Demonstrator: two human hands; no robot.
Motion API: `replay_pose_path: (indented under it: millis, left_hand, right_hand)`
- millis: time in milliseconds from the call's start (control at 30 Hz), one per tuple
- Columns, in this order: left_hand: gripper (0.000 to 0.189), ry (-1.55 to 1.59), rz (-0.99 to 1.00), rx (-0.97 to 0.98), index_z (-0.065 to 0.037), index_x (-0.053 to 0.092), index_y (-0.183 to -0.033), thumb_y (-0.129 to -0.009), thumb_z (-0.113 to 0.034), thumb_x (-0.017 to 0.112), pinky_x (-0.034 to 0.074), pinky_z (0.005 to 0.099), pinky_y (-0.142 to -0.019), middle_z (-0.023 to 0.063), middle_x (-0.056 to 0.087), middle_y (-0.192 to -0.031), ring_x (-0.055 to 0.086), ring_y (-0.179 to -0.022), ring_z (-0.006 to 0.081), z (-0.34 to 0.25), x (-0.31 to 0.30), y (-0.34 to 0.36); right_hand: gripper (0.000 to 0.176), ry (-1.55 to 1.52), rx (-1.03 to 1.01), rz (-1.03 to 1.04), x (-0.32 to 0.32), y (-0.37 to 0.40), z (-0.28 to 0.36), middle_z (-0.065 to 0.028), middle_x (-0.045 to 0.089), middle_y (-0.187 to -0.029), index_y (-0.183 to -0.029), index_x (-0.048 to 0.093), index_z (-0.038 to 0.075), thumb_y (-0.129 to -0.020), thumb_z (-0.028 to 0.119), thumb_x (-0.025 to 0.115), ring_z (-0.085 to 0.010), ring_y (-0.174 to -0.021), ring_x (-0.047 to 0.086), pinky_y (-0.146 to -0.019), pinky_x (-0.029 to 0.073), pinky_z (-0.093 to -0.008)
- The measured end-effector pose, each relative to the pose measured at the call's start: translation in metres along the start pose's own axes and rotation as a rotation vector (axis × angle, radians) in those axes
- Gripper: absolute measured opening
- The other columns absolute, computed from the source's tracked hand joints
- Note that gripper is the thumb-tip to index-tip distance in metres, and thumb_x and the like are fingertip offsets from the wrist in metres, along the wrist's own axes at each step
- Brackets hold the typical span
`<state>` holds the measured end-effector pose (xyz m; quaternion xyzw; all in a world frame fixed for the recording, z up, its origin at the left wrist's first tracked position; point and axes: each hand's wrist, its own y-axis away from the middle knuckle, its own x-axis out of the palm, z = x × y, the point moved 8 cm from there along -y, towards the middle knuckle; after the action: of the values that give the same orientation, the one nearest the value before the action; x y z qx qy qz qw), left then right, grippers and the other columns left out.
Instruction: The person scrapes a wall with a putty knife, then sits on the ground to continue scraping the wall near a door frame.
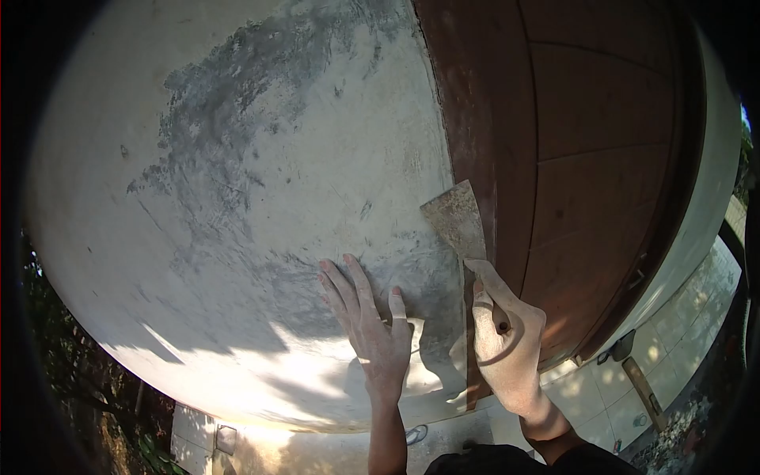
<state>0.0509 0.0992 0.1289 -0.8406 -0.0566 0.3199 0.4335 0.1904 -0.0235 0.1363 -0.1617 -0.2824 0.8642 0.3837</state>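
Note:
My left hand (372, 321) lies flat on a pale plastered wall (237, 174), fingers spread and pointing up. Just to its right, my right hand (507, 340) grips the handle of a putty scraper (457, 222). The scraper's wide, plaster-crusted blade points up and rests against the wall right beside the edge of a brown wooden door (602, 158). Grey scraped patches mark the wall above and around the left hand.
The door fills the upper right. Below it is a tiled floor (633, 380) with a wooden-handled tool (637, 380) lying on it. A sandal (416, 434) lies near my feet. Sunlight falls across the wall's lower part. Foliage shows at the far left edge.

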Motion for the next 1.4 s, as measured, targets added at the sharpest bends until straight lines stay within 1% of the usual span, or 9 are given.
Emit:
replay_pose_path:
  millis: [100, 433, 633, 733, 867, 967, 1067, 1133, 1400]
  left_hand:
    - [0.071, -0.016, -0.002, 0.012, -0.009, 0.020, -0.154, -0.094, -0.028, 0.053, 0.009, 0.0559, -0.118, 0.0203, 0.008, -0.161, 0.006, -0.148, 0.0405, 0.002, 0.001, -0.005]
    - [0.064, -0.207, -0.107, 0.257, -0.012, 0.024, -0.154, -0.098, -0.032, 0.047, 0.007, 0.0588, -0.118, 0.0181, 0.011, -0.161, 0.008, -0.148, 0.0403, -0.021, -0.020, -0.052]
    - [0.058, -0.241, -0.324, 0.536, -0.019, 0.028, -0.153, -0.100, -0.037, 0.043, 0.008, 0.0556, -0.119, 0.0127, 0.021, -0.159, 0.016, -0.148, 0.0338, -0.036, -0.040, -0.101]
    - [0.055, -0.224, -0.431, 0.622, -0.025, 0.034, -0.151, -0.098, -0.038, 0.045, 0.010, 0.0541, -0.119, 0.0086, 0.028, -0.158, 0.022, -0.146, 0.0321, -0.034, -0.052, -0.120]
    - [0.052, -0.257, -0.499, 0.682, -0.028, 0.037, -0.150, -0.100, -0.042, 0.042, 0.011, 0.0503, -0.120, 0.0019, 0.029, -0.158, 0.022, -0.147, 0.0257, -0.029, -0.051, -0.123]
    - [0.051, -0.271, -0.556, 0.758, -0.028, 0.039, -0.148, -0.100, -0.043, 0.042, 0.012, 0.0493, -0.120, 0.0021, 0.032, -0.157, 0.025, -0.146, 0.0249, -0.028, -0.052, -0.119]
    - [0.051, -0.260, -0.565, 0.751, -0.028, 0.041, -0.147, -0.099, -0.045, 0.041, 0.012, 0.0489, -0.120, 0.0021, 0.033, -0.156, 0.025, -0.146, 0.0240, -0.025, -0.053, -0.120]
    - [0.050, -0.268, -0.548, 0.708, -0.029, 0.042, -0.147, -0.099, -0.045, 0.040, 0.012, 0.0494, -0.120, 0.0016, 0.034, -0.156, 0.025, -0.146, 0.0242, -0.019, -0.054, -0.122]
    - [0.052, -0.291, -0.550, 0.726, -0.029, 0.042, -0.146, -0.096, -0.041, 0.047, 0.015, 0.0522, -0.119, 0.0037, 0.034, -0.155, 0.028, -0.145, 0.0271, -0.018, -0.054, -0.121]
  right_hand:
    - [0.030, 0.134, -0.202, -0.121, -0.005, -0.002, 0.008, -0.0045, 0.056, -0.058, -0.122, 0.062, -0.003, -0.096, 0.008, 0.052, -0.0024, -0.053, 0.043, -0.046, 0.035, -0.0194]
    - [0.030, 0.057, -0.078, -0.107, -0.005, -0.001, 0.002, 0.0035, 0.046, -0.061, -0.124, 0.063, 0.000, -0.097, 0.012, 0.056, -0.0007, -0.050, 0.032, -0.045, 0.021, -0.0212]
    - [0.033, 0.068, -0.088, -0.082, 0.002, -0.012, 0.006, -0.0023, 0.064, -0.073, -0.124, 0.061, -0.003, -0.098, 0.016, 0.057, 0.0004, -0.055, 0.040, -0.048, 0.030, -0.0189]
    - [0.035, 0.051, -0.026, -0.025, -0.004, 0.005, -0.009, -0.0147, 0.072, -0.101, -0.125, 0.061, -0.003, -0.097, 0.018, 0.057, -0.0060, -0.065, 0.055, -0.059, 0.043, -0.0187]
    - [0.035, 0.100, -0.066, -0.052, -0.004, -0.006, 0.000, -0.0152, 0.072, -0.101, -0.124, 0.061, -0.005, -0.097, 0.017, 0.057, -0.0069, -0.066, 0.056, -0.061, 0.044, -0.0198]
    - [0.035, 0.108, 0.057, -0.039, -0.001, -0.016, 0.001, -0.0147, 0.072, -0.101, -0.124, 0.061, -0.004, -0.097, 0.017, 0.056, -0.0052, -0.062, 0.053, -0.056, 0.040, -0.0178]
    - [0.034, 0.109, -0.157, -0.129, -0.005, -0.009, 0.000, -0.0062, 0.069, -0.084, -0.124, 0.062, -0.002, -0.097, 0.018, 0.057, -0.0004, -0.053, 0.042, -0.047, 0.029, -0.0175]
    - [0.028, 0.016, -0.021, -0.095, -0.006, -0.002, -0.012, 0.0017, 0.032, -0.053, -0.122, 0.064, 0.005, -0.096, 0.011, 0.057, -0.0020, -0.051, 0.033, -0.047, 0.030, -0.0206]
    - [0.030, 0.055, -0.042, -0.123, -0.008, -0.015, 0.001, 0.0050, 0.037, -0.055, -0.124, 0.064, 0.005, -0.097, 0.015, 0.057, -0.0006, -0.051, 0.031, -0.047, 0.025, -0.0206]
